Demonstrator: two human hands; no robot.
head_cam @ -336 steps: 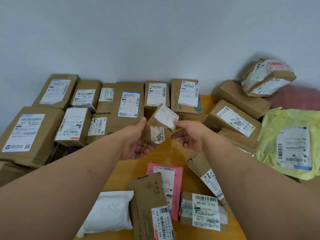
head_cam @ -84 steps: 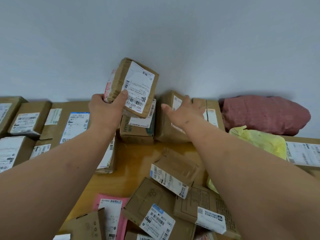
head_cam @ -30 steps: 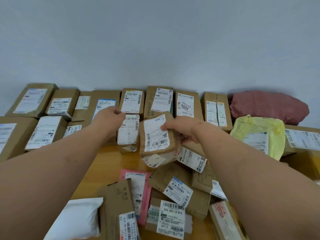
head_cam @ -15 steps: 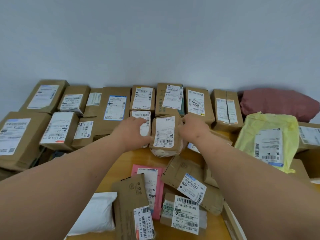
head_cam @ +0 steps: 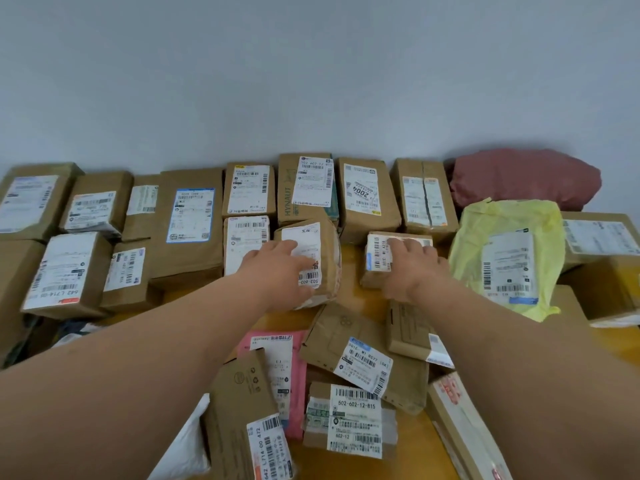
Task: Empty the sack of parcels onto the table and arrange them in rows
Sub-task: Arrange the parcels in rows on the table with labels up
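Against the wall, on wooden table (head_cam: 349, 271): brown parcels (head_cam: 188, 216) in two rows. Right: yellow bag parcel (head_cam: 507, 258). Centre: left hand (head_cam: 277, 268), fingers flat on taped parcel (head_cam: 325, 251); right hand (head_cam: 410, 268), spread over small box (head_cam: 377, 258).

A wooden table (head_cam: 356, 268) carries rows of brown parcels (head_cam: 188, 220) and padded mailers (head_cam: 509, 258).
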